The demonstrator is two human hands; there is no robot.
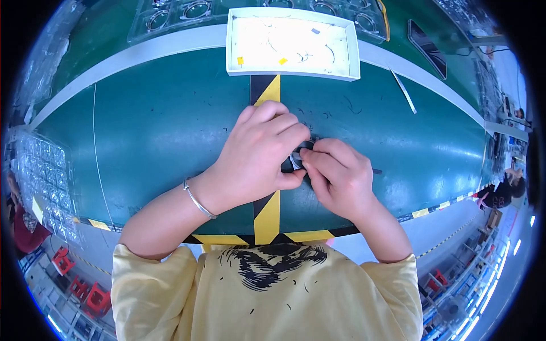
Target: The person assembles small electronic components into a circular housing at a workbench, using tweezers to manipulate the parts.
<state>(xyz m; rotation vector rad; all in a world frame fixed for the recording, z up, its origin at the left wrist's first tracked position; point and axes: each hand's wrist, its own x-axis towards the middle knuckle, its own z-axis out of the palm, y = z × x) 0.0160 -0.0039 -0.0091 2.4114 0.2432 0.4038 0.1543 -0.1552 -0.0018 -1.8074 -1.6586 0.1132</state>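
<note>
A small dark part [288,165] with a pale grey patch on its face sits between my two hands over the table. My left hand [253,145] is closed around its left side, thumb below and curled fingers above. From the right, my right hand [344,176] is closed in a pinch against the part's right side. Whatever lies between those right fingertips is too small and covered to name. Beyond the right hand's outer edge a short dark stick-like end [377,171] shows; I cannot tell whether the hand holds it.
A white open box [234,69] with black scraps and yellow bits stands at the far middle. Behind it lies a clear tray [216,10] of ring-shaped parts. A phone [426,48] and a thin pale strip [404,92] are far right. Clear blister trays [45,182] sit left.
</note>
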